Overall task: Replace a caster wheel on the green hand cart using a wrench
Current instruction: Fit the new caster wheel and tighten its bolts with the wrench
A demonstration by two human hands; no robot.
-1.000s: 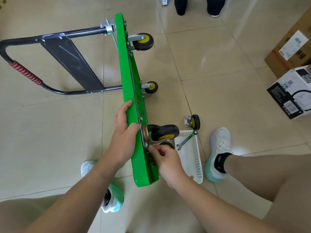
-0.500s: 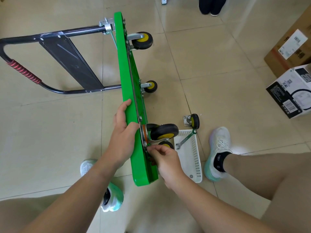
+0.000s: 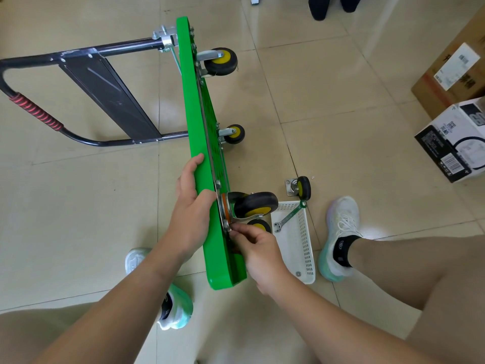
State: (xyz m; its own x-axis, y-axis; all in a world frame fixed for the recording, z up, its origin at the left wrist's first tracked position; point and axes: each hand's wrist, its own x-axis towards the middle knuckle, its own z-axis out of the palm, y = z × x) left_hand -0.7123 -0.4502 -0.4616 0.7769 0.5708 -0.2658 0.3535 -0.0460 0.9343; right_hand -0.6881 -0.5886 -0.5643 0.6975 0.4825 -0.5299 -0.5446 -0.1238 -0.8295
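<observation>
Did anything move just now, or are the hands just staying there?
Hardly anything. The right hand only wiggled its fingertips a little where they pinch at the metal plate of the near wheel. The left hand kept its grip on the green cart. The wrench stayed leaning in the white basket, and the loose wheel stayed on the floor.

Curled left hand (image 3: 193,206), pinching right hand (image 3: 258,248)

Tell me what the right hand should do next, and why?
Probably reach for the wrench in the basket: the right hand only pinches at the wheel's plate with bare fingers, while the left hand steadies the green cart.
</observation>
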